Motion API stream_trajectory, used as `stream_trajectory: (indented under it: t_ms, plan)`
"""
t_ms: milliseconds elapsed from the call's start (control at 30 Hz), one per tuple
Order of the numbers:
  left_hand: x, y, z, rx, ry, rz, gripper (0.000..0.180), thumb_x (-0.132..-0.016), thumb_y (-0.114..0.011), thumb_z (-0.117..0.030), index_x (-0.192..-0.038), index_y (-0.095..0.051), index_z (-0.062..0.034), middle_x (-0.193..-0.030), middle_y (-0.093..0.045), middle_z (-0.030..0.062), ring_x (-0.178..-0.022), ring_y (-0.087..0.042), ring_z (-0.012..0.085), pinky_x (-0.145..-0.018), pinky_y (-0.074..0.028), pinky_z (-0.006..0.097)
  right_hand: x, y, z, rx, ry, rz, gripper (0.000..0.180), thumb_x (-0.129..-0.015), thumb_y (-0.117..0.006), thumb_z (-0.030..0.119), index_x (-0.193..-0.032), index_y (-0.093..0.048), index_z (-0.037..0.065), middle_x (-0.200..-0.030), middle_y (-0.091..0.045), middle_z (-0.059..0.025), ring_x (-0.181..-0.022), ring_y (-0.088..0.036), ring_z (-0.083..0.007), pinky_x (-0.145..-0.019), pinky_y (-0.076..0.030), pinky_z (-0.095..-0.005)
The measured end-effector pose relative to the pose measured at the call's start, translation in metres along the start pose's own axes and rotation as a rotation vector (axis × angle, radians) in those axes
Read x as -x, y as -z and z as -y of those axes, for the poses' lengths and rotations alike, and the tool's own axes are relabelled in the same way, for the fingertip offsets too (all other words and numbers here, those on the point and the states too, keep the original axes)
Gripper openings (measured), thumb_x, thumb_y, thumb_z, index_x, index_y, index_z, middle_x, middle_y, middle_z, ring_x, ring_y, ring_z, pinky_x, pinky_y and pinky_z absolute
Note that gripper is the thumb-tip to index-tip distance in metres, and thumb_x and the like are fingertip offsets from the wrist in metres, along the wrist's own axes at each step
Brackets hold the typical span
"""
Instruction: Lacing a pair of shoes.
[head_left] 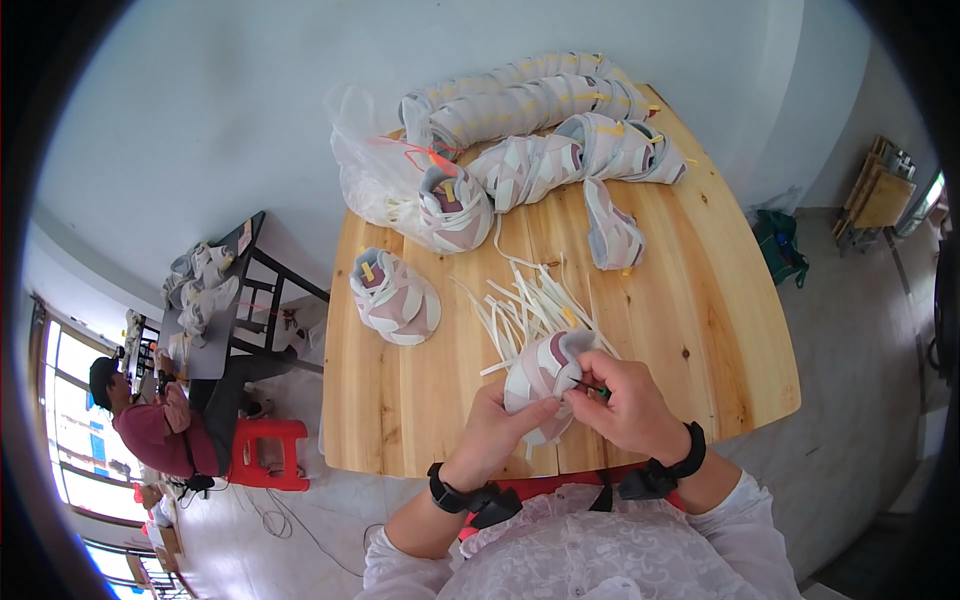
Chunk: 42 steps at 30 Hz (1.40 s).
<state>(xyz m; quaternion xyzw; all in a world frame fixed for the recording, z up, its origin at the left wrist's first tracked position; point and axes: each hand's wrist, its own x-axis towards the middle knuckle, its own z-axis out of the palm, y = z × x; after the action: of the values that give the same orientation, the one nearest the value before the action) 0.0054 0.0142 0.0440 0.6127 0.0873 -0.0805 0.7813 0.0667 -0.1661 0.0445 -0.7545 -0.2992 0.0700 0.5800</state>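
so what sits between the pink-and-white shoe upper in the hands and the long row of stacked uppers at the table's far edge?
Head view: a loose pile of white strips on the wooden table, between the held upper and the row.

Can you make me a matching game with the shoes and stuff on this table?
Things:
1. Pink and white shoe upper in both hands
2. Lone pink and white shoe upper
3. Loose white paper strips
4. Clear plastic bag

Places:
A. far left corner of the wooden table
B. spread in the middle of the table
C. at the near table edge
D. alone on the table's left side

Pairs: 1-C, 2-D, 3-B, 4-A
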Motion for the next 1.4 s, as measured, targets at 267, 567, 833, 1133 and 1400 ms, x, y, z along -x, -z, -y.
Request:
stream_trajectory:
  t_ms: [267,567,833,1133,1400]
  plan:
    - [0.003,-0.007,-0.002,-0.114,-0.043,-0.072,0.025,-0.084,-0.067,-0.010,-0.105,-0.063,0.0022,-0.094,-0.067,0.0043,-0.083,-0.062,0.0094,-0.072,-0.049,0.025,0.001,0.000,0.003,0.005,0.017,-0.006,0.019,-0.078,-0.067,0.007,-0.093,-0.056,-0.001,-0.070,-0.061,-0.0090,-0.059,-0.057,-0.0152,-0.054,-0.046,-0.0273]
    - [0.006,-0.013,0.016,-0.164,-0.194,-0.169,0.024,-0.083,-0.066,-0.008,-0.103,-0.064,0.0048,-0.094,-0.067,0.0059,-0.083,-0.062,0.0106,-0.073,-0.050,0.026,0.003,-0.002,0.021,0.077,0.002,-0.174,0.019,-0.080,-0.067,0.012,-0.092,-0.055,0.003,-0.077,-0.060,-0.0116,-0.059,-0.058,-0.0257,-0.052,-0.045,-0.0333]
    - [0.006,-0.010,0.014,-0.032,-0.233,-0.311,0.025,-0.084,-0.065,-0.007,-0.106,-0.062,0.0046,-0.096,-0.067,0.0067,-0.084,-0.062,0.0115,-0.073,-0.050,0.027,0.021,-0.010,0.026,0.264,0.137,-0.116,0.011,-0.083,-0.059,0.004,-0.094,-0.057,0.003,-0.077,-0.053,-0.0104,-0.062,-0.056,-0.0283,-0.052,-0.044,-0.0355]
    - [0.007,-0.007,0.015,0.004,-0.265,-0.331,0.023,-0.084,-0.064,-0.005,-0.105,-0.062,0.0042,-0.095,-0.066,0.0056,-0.084,-0.061,0.0103,-0.073,-0.050,0.026,0.016,-0.021,0.025,0.202,0.109,-0.162,0.009,-0.081,-0.061,0.000,-0.087,-0.055,0.002,-0.077,-0.054,-0.0129,-0.064,-0.056,-0.0292,-0.055,-0.043,-0.0355]
    - [0.008,-0.004,0.015,0.004,-0.266,-0.346,0.021,-0.083,-0.064,-0.005,-0.102,-0.063,0.0042,-0.094,-0.067,0.0047,-0.083,-0.061,0.0093,-0.072,-0.049,0.025,0.014,-0.025,0.021,0.087,0.053,-0.135,0.007,-0.083,-0.059,0.002,-0.088,-0.055,0.001,-0.078,-0.059,-0.0138,-0.068,-0.059,-0.0292,-0.058,-0.045,-0.0346]
